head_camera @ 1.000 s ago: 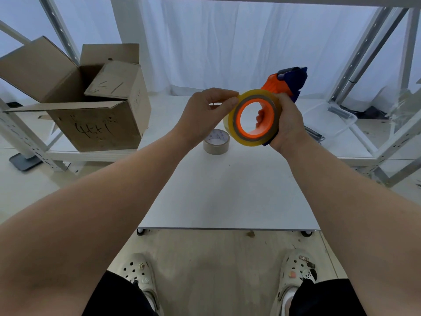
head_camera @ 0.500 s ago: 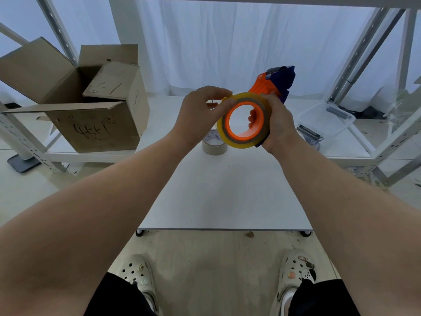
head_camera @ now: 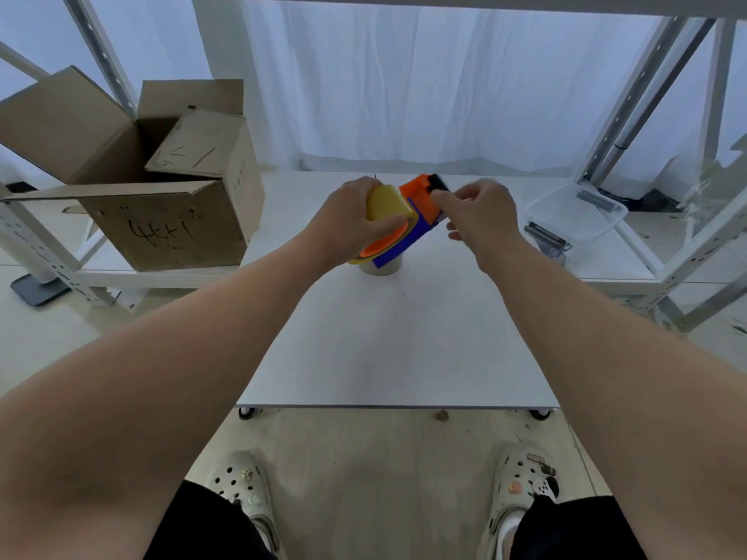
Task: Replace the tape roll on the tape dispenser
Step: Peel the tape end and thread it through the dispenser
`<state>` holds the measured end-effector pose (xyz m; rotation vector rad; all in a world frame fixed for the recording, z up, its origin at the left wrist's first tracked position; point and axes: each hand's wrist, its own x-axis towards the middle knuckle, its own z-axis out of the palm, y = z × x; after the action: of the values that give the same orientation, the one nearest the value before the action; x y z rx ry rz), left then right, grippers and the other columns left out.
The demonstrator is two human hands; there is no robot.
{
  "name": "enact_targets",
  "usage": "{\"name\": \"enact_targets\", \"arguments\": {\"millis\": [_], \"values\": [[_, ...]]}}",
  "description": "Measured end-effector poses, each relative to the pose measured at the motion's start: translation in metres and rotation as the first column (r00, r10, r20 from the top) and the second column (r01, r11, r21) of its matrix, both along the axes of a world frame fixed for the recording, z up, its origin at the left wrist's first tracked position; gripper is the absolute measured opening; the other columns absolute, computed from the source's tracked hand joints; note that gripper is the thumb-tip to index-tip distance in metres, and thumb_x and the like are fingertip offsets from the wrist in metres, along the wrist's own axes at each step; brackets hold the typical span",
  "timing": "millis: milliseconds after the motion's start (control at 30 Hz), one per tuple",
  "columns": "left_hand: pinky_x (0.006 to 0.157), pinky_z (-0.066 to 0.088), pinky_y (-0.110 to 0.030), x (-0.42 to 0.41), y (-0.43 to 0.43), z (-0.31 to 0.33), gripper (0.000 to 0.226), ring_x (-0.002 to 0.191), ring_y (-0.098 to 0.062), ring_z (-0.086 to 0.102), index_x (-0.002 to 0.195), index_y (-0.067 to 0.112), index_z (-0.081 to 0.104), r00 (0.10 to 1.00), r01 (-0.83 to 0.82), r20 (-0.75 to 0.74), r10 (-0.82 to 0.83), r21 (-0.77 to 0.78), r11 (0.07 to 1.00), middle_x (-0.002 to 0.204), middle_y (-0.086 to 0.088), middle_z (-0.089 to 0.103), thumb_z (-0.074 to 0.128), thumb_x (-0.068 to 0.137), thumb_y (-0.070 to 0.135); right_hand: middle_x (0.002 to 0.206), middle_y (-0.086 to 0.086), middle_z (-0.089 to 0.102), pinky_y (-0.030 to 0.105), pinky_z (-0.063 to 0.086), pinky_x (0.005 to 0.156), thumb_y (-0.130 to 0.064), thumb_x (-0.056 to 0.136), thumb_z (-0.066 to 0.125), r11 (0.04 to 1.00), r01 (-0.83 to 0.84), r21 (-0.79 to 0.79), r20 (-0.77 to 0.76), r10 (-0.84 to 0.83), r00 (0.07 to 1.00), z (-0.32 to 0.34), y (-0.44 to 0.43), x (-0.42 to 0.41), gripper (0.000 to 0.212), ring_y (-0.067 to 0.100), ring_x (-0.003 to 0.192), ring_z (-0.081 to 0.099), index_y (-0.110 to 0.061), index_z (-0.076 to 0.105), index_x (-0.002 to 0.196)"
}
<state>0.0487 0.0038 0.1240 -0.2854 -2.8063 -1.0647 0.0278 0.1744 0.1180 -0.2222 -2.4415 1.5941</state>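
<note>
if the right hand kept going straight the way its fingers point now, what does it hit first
The right hand points left, fingertips at the orange and blue tape dispenser. It would meet the dispenser's top end at once, and may already touch it. Beyond lies the yellow tape roll gripped by the left hand.

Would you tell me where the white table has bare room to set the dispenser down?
The whole near half of the table is bare, up to its front edge. It is crowded only at the far middle, where the spare roll sits under the hands.
</note>
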Motion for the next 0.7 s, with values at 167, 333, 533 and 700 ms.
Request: {"name": "enact_targets", "arguments": {"millis": [167, 333, 533, 700], "values": [[0.077, 0.038, -0.024, 0.0, 0.001, -0.001, 0.065, 0.099, -0.01, 0.042, 0.133, 0.016, 0.042, 0.998, 0.057, 0.025, -0.055, -0.094, 0.994, 0.131, -0.005, 0.05, 0.067, 0.08, 0.043, 0.087, -0.002, 0.066, 0.03, 0.052, 0.077, -0.033, 0.08, 0.072, 0.928, -0.348, 0.132, 0.022, 0.349, 0.937, 0.005, -0.01, 0.006, 0.028, 0.014, 0.085, 0.061, -0.01, 0.071, 0.096], [0.08, 0.036, -0.024, 0.0, -0.003, -0.002, 0.072, 0.103, -0.009, 0.038, 0.137, 0.016, 0.038, 0.99, 0.139, 0.043, -0.134, -0.152, 0.979, 0.134, -0.005, 0.045, 0.07, 0.078, 0.042, 0.105, 0.007, 0.065, 0.037, 0.055, 0.091, -0.022, 0.084, 0.069, 0.889, -0.447, 0.103, 0.099, 0.438, 0.894, 0.003, -0.003, 0.009, 0.032, 0.024, 0.103, 0.063, -0.004, 0.067, 0.11], [0.064, 0.04, -0.012, 0.001, -0.006, 0.001, 0.062, 0.095, -0.012, 0.046, 0.127, 0.024, 0.042, 0.992, 0.128, -0.012, -0.129, -0.061, 0.99, 0.111, 0.01, 0.045, 0.07, 0.077, 0.045, 0.106, 0.013, 0.069, 0.038, 0.056, 0.091, -0.016, 0.084, 0.069, 0.865, -0.491, 0.106, 0.098, 0.482, 0.871, 0.008, 0.0, 0.012, 0.026, 0.025, 0.102, 0.065, -0.002, 0.071, 0.106], [0.061, 0.04, -0.012, 0.002, -0.006, 0.0, 0.062, 0.098, -0.012, 0.048, 0.126, 0.023, 0.038, 0.983, 0.18, 0.047, -0.178, -0.043, 0.983, 0.113, 0.009, 0.042, 0.073, 0.077, 0.036, 0.101, 0.016, 0.068, 0.038, 0.053, 0.086, -0.014, 0.08, 0.07, 0.862, -0.472, 0.183, 0.068, 0.468, 0.881, 0.01, -0.002, 0.014, 0.023, 0.022, 0.094, 0.061, -0.002, 0.072, 0.099]]}}
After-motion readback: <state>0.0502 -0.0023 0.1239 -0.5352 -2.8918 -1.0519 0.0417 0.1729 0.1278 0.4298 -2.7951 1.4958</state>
